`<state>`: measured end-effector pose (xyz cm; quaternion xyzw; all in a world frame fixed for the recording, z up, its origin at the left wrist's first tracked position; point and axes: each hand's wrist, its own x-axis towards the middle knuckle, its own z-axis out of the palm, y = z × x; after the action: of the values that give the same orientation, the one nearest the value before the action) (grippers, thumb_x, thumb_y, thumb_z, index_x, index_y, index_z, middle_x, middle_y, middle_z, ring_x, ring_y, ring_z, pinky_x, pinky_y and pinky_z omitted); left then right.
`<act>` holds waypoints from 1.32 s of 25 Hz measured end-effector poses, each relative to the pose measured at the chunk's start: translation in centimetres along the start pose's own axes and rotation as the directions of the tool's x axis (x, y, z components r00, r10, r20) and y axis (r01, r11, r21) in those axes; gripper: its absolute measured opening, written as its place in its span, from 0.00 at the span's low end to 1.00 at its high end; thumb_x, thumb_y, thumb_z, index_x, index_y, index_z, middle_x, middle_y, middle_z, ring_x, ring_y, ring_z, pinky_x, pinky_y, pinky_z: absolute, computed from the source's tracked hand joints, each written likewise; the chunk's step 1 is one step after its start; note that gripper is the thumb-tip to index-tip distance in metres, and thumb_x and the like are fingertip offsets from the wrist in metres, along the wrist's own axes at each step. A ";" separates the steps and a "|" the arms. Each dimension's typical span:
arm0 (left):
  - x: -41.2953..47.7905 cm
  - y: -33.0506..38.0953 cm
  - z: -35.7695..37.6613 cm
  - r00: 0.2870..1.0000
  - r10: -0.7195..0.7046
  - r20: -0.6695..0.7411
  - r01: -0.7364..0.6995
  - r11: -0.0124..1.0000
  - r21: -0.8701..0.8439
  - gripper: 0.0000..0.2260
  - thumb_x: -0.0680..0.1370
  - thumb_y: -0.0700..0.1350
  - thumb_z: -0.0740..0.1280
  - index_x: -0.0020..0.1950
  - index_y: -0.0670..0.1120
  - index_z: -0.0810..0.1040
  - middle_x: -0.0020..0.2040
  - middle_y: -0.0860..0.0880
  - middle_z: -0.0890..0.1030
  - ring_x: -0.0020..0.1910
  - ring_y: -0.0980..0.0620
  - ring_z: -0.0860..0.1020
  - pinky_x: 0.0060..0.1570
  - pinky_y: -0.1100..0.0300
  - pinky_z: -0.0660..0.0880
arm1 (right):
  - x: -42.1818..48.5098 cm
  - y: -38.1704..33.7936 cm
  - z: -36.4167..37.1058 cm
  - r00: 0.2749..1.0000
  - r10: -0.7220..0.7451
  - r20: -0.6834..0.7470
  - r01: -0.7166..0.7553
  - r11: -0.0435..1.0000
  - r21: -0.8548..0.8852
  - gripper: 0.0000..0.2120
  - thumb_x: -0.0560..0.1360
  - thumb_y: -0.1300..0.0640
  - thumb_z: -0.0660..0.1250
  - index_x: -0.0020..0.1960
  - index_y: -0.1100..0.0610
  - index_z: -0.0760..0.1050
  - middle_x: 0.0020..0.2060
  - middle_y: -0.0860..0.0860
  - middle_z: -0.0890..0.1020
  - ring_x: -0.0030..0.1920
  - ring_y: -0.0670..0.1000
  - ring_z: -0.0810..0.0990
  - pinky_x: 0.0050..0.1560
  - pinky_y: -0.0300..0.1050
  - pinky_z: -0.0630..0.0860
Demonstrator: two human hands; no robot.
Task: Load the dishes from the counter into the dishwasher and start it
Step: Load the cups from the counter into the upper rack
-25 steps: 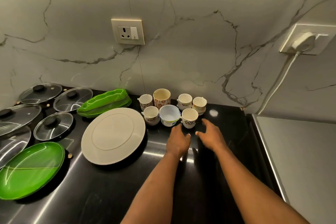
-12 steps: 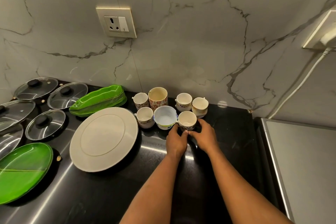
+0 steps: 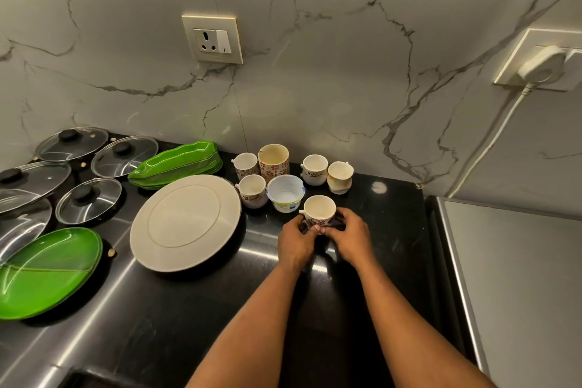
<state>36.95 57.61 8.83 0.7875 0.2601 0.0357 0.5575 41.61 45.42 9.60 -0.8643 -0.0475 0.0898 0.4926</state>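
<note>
A large plate (image 3: pixel 185 223) is set on the counter (image 3: pixel 189 309), left of a cluster of cups. A stack of trays (image 3: pixel 176 167) is placed behind it, against the wall, and lids (image 3: pixel 88 200) are spread further left, with a divided plate (image 3: pixel 47 274) in front of them. In the cluster, a tub (image 3: pixel 285 194) is flanked on its left by a small cup (image 3: pixel 252 190); a tall mug (image 3: pixel 273 162) and a rear cup (image 3: pixel 245 164) are stood behind. A pair of cups (image 3: pixel 315 168) is placed to the back right. The nearest cup (image 3: pixel 319 209), just in front of the tub, is held between the left hand (image 3: pixel 294 242) and the right hand (image 3: pixel 351 239).
</note>
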 end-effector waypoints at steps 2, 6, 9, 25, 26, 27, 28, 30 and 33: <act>-0.9 -0.8 -0.8 1.000 0.000 0.002 0.000 1.000 -0.017 0.13 0.75 0.46 0.72 0.60 0.49 0.81 0.52 0.52 0.85 0.52 0.53 0.82 0.56 0.47 0.79 | -1.3 -0.2 0.2 1.000 -0.010 0.006 0.010 1.000 -0.002 0.27 0.68 0.57 0.77 0.65 0.57 0.74 0.58 0.52 0.81 0.53 0.43 0.75 0.49 0.35 0.69; -3.5 -1.5 -2.5 1.000 -0.004 -0.006 0.004 1.000 -0.031 0.14 0.75 0.46 0.72 0.61 0.49 0.81 0.54 0.51 0.84 0.53 0.52 0.82 0.57 0.48 0.78 | -4.2 -0.8 0.8 1.000 -0.027 0.013 0.027 1.000 -0.003 0.27 0.68 0.56 0.77 0.65 0.57 0.74 0.59 0.51 0.81 0.53 0.42 0.75 0.48 0.35 0.68; -6.1 -2.1 -4.0 0.999 0.031 -0.024 -0.032 0.999 -0.035 0.14 0.75 0.43 0.73 0.60 0.46 0.81 0.55 0.49 0.84 0.54 0.52 0.81 0.59 0.52 0.77 | -7.1 -1.2 1.6 0.999 -0.047 0.004 0.047 0.999 -0.010 0.26 0.67 0.56 0.78 0.63 0.56 0.76 0.55 0.49 0.83 0.52 0.44 0.78 0.44 0.32 0.70; -30.2 -10.8 -10.4 0.993 0.112 0.038 -0.112 0.994 0.014 0.16 0.71 0.45 0.76 0.58 0.50 0.83 0.50 0.53 0.86 0.51 0.57 0.82 0.56 0.51 0.79 | -34.1 1.8 2.8 0.993 -0.079 -0.086 0.077 0.997 -0.020 0.29 0.64 0.54 0.80 0.62 0.54 0.76 0.55 0.49 0.83 0.55 0.48 0.80 0.55 0.48 0.78; -31.7 -11.0 -10.1 0.993 0.109 0.045 -0.110 0.994 0.020 0.14 0.71 0.45 0.76 0.56 0.50 0.83 0.49 0.53 0.86 0.50 0.55 0.83 0.54 0.50 0.80 | -35.6 2.1 2.1 0.993 -0.083 -0.081 0.082 0.997 -0.018 0.29 0.64 0.54 0.80 0.62 0.54 0.76 0.54 0.49 0.83 0.54 0.48 0.80 0.55 0.47 0.78; -33.2 -11.2 -9.8 0.993 0.105 0.054 -0.106 0.994 0.015 0.13 0.71 0.45 0.76 0.55 0.49 0.83 0.49 0.53 0.86 0.49 0.53 0.83 0.52 0.49 0.80 | -37.0 2.6 1.4 0.994 -0.087 -0.072 0.086 0.996 -0.015 0.29 0.64 0.55 0.80 0.62 0.55 0.76 0.54 0.49 0.83 0.54 0.47 0.80 0.54 0.46 0.77; -34.5 -11.4 -9.4 0.994 0.097 0.055 -0.098 0.995 0.016 0.13 0.71 0.44 0.76 0.55 0.49 0.83 0.48 0.53 0.86 0.49 0.53 0.83 0.53 0.49 0.80 | -38.3 3.0 0.8 0.995 -0.084 -0.059 0.083 0.996 -0.014 0.28 0.64 0.55 0.80 0.62 0.55 0.76 0.53 0.48 0.83 0.53 0.47 0.80 0.53 0.44 0.76; -37.4 -11.8 -8.5 0.995 0.098 0.036 -0.099 0.995 0.019 0.14 0.70 0.44 0.77 0.55 0.47 0.83 0.49 0.52 0.86 0.51 0.55 0.83 0.57 0.52 0.79 | -40.9 3.8 -0.5 0.996 -0.077 -0.045 0.077 0.997 -0.005 0.28 0.64 0.56 0.80 0.62 0.55 0.76 0.53 0.47 0.83 0.53 0.46 0.80 0.54 0.43 0.76; -42.2 -12.6 -6.8 0.996 0.086 -0.018 -0.087 0.996 -0.020 0.18 0.69 0.43 0.78 0.58 0.45 0.83 0.49 0.50 0.86 0.51 0.54 0.83 0.58 0.49 0.79 | -45.1 5.5 -2.6 0.995 -0.097 -0.015 0.097 0.995 0.006 0.29 0.65 0.56 0.80 0.64 0.55 0.75 0.54 0.48 0.82 0.54 0.45 0.79 0.55 0.43 0.76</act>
<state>-6.43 47.52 9.89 0.7918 0.2301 0.0692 0.5615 -2.07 32.71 11.04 -0.8599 -0.0856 0.0596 0.4997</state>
